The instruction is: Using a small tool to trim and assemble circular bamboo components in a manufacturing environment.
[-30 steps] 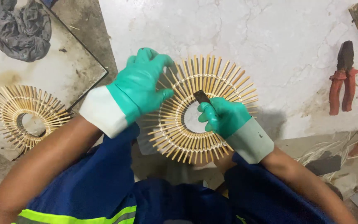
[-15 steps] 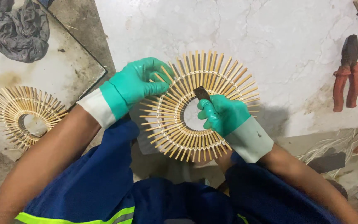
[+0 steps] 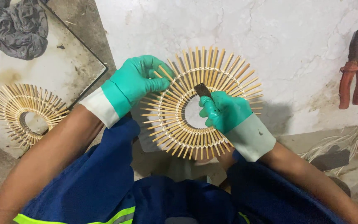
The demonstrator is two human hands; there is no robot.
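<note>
Since the earlier frame the left hand [image 3: 135,81] has slid down off the top of the sunburst ring of bamboo sticks [image 3: 201,103] and now sits at its left edge, while the ring itself shows more fully. That hand, in a green glove, is curled closed on the outer stick tips, thumb lying across them. The right hand [image 3: 224,112], also gloved green, is closed around a small dark tool [image 3: 202,89] whose tip rests on the inner woven band, just above the ring's open centre. The ring is held up between both hands, over the person's blue-clad lap. Well to the left of the left hand, a second stick ring [image 3: 27,112] lies on the surface [image 3: 286,41], with a grey rag [image 3: 19,25] beyond it. Far right of the right hand lie red-handled pliers [image 3: 355,70].
</note>
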